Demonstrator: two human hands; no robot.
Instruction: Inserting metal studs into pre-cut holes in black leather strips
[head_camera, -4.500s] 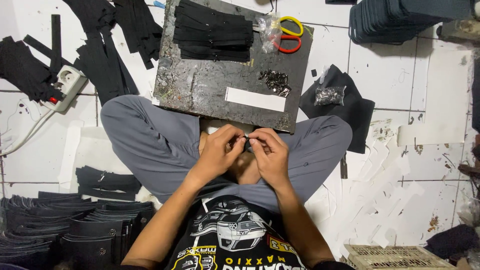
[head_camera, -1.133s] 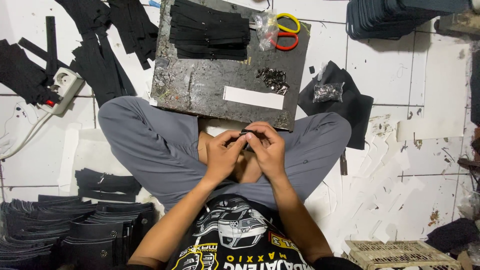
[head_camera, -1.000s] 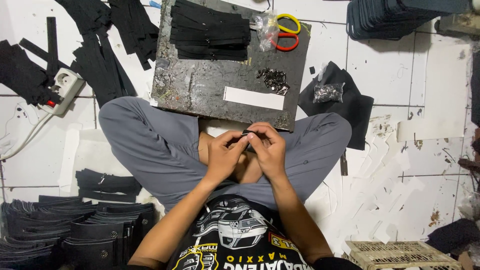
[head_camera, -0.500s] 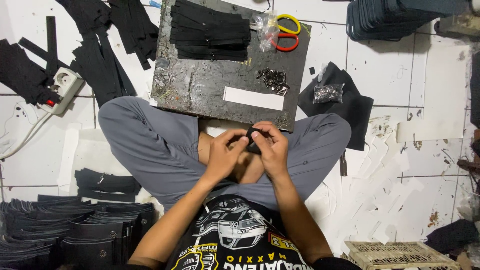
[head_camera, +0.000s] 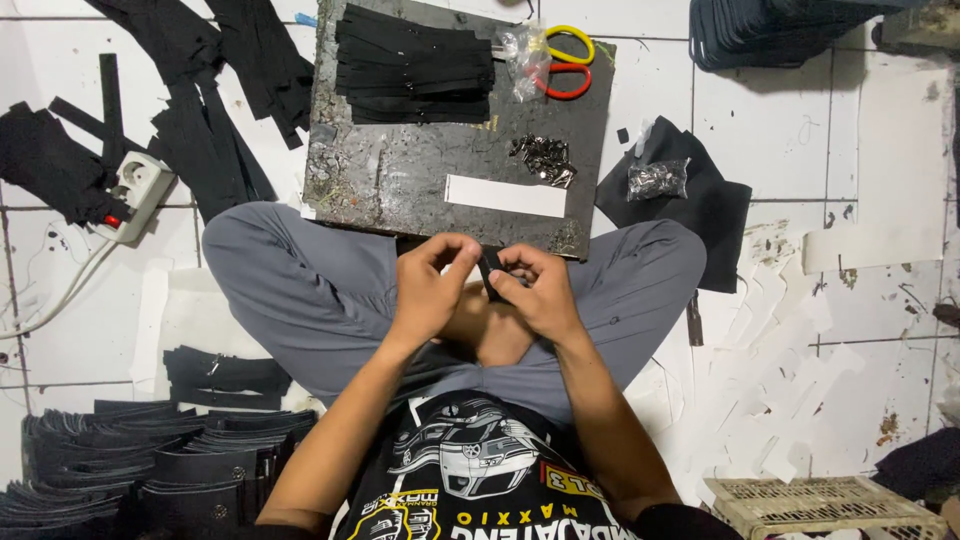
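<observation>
I've got a small black piece (head_camera: 490, 272) pinched between both hands, right over my crossed legs and just below the near edge of the board (head_camera: 400, 185). Left hand (head_camera: 432, 290) is curled, thumb and forefinger closed on the piece's left side; right hand (head_camera: 540, 292) is curled too, fingertips clamped on its right side. What kind of piece it is, I can't tell, the fingers cover most of it. Out from there, on the board: a white strip (head_camera: 505, 195) nearest me, a little heap of metal bits (head_camera: 543, 160) just beyond it, a stack of black strips (head_camera: 415, 65) at the far side, and scissors (head_camera: 565, 62) with yellow and red handles beside a clear bag (head_camera: 518, 55). On the floor to my right, a bag of metal parts (head_camera: 658, 180) sits on black fabric (head_camera: 715, 205). To my left, a power strip (head_camera: 135, 190), loose black strips (head_camera: 215, 130), and stacked black pieces (head_camera: 130, 470) near my knee.
</observation>
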